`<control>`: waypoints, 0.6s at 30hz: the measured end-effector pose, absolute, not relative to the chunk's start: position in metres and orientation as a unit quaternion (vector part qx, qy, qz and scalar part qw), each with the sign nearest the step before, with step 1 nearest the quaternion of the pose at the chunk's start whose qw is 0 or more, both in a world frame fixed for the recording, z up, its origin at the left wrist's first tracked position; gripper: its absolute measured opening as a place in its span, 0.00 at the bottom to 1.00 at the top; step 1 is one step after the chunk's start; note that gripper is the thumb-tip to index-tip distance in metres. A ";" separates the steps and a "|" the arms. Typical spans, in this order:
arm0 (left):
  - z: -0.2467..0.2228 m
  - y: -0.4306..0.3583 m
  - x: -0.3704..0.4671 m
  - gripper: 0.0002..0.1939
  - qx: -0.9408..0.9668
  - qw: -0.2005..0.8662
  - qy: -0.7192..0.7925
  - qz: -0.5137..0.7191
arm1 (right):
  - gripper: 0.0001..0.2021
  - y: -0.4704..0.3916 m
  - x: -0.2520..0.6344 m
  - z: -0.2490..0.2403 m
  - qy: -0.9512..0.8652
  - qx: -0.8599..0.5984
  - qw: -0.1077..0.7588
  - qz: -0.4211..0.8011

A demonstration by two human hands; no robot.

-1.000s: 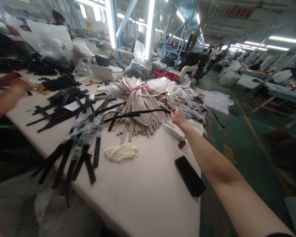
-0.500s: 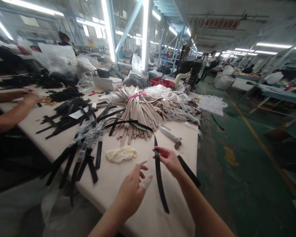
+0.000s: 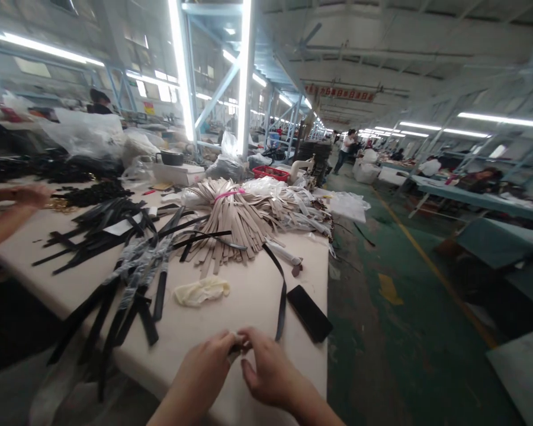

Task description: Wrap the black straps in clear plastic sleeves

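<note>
hands are both low over the near part of the cream table, with their fingertips meeting. left hand: fingers bent inward; whether they pinch anything cannot be told, the contact area being small and blurred. right hand: fingers curled toward the left hand, thumb lowered and apart from them, a gap visible between.

black strap: lying curved on the table, its far end beside the clear-wrapped bundle, its near end at the back of the right hand. contact there cannot be confirmed.

black phone: flat, dark side up, right of the strap, near the table edge. pale yellow glove-like item: crumpled, beyond the left hand.

beige strips: large fanned pile, gathered by a pink tie. black strips: left of the pale item, partly bound in clear film, several ends overhanging the edge. white sheet: resting on further dark strips. red basket: behind the beige pile. co-worker's hand: at the far left, beside small black pieces.
</note>
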State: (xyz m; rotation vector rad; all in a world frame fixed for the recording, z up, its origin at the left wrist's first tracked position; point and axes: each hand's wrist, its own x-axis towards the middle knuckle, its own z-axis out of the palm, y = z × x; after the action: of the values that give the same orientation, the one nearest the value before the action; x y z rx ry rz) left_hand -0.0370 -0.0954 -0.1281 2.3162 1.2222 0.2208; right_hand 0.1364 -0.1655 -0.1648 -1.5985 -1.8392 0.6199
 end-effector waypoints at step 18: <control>-0.216 -0.158 -0.143 0.13 0.515 0.258 0.662 0.480 | 0.21 -0.191 0.089 -0.196 -0.271 -0.459 0.515 0.671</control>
State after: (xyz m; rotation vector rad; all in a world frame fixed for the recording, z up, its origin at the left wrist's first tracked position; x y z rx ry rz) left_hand -0.1432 -0.1583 -0.2161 1.3970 1.7942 1.3021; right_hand 0.0894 -0.1905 -0.1959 -1.1040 -0.6511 1.6129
